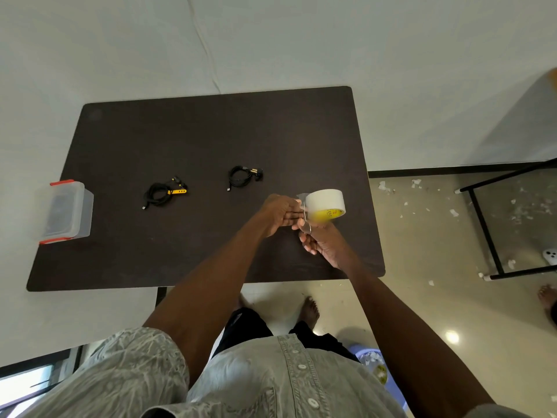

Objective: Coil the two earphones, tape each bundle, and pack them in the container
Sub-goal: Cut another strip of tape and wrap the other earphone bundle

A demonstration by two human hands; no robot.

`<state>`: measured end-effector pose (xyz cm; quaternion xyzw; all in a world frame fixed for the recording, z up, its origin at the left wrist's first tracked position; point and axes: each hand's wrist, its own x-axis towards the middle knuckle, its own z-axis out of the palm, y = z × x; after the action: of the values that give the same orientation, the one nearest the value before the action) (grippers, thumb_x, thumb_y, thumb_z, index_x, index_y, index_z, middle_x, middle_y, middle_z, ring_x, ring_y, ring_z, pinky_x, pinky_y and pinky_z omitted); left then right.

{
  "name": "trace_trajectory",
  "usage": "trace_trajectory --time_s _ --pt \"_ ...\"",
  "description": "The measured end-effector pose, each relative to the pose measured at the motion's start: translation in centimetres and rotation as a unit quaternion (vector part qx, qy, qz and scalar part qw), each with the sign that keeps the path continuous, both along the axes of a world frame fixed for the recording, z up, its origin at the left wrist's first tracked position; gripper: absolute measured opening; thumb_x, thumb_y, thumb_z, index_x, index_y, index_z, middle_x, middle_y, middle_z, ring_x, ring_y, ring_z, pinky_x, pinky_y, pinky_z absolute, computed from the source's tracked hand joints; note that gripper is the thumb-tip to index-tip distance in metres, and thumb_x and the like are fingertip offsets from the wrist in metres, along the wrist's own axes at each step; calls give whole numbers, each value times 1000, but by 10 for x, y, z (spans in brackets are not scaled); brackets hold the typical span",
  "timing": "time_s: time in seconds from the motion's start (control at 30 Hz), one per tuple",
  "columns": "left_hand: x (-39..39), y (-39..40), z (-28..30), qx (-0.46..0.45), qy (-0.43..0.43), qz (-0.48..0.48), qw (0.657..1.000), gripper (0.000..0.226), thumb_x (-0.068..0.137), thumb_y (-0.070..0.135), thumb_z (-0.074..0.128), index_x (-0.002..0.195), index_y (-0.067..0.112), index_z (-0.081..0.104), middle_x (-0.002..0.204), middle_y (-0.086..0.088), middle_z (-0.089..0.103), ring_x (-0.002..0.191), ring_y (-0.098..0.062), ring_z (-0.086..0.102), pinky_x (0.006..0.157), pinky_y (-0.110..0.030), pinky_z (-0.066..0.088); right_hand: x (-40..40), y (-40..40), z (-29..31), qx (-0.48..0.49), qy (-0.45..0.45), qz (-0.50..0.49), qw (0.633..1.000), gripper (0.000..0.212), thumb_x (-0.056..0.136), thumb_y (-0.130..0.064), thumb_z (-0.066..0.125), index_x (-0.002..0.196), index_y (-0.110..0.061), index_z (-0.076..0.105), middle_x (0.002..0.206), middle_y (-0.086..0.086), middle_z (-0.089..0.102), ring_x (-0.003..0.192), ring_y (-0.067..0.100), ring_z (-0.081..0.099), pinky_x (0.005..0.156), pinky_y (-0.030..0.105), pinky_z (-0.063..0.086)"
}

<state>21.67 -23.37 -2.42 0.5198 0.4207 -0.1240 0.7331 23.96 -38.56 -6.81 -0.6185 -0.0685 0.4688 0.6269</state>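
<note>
Two coiled black earphones lie on the dark table (211,254): one with a yellow tag (164,193) at left of centre, the other (241,176) in the middle. A clear container with red clips (66,211) sits at the left edge. Both hands are raised over the right part of the table. My right hand (324,244) holds a white tape roll with a yellow core (327,203) from below. My left hand (278,214) pinches the loose tape end beside the roll. A thin metal tool, seemingly small scissors (306,220), shows between the hands.
The table's near edge is just in front of my body, with its right edge close past the tape roll. On the floor at right are paper scraps, a black metal frame (488,233) and another person's foot (547,298). A blue bin (373,362) stands by my feet.
</note>
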Motion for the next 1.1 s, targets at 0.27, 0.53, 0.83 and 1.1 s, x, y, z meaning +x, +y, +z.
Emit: trace_trajectory --time_s 0.27,0.53,0.83,1.1 --pt "1 1 1 10 1 -4 1000 27 92 -2 48 117 -7 57 99 -21 69 86 -26 69 76 -33 57 0 -1 -3 -14 -19 1 1000 29 91 -33 67 91 -4 70 62 8 55 42 14 43 39 22 29" --pt "1 -1 6 8 6 3 1000 25 95 1 47 115 -8 57 88 -17 68 78 -22 69 63 -27 59 1 -2 -1 -13 -9 1 1000 47 81 -48 69 93 -3 69 63 8 56 43 14 45 40 21 30" --pt "0 -1 6 9 2 2 1000 18 95 4 50 107 -6 59 98 -21 68 92 -29 67 77 -34 56 0 -4 0 -16 -20 -3 1000 41 81 -45 70 88 -4 68 59 6 55 40 12 41 42 24 26" --pt "2 0 4 11 6 11 1000 17 94 4 49 105 -3 60 90 -17 69 84 -25 69 75 -33 58 1 -3 1 -29 -23 -4 999 29 89 -32 69 84 -3 67 59 8 53 38 14 39 40 23 24"
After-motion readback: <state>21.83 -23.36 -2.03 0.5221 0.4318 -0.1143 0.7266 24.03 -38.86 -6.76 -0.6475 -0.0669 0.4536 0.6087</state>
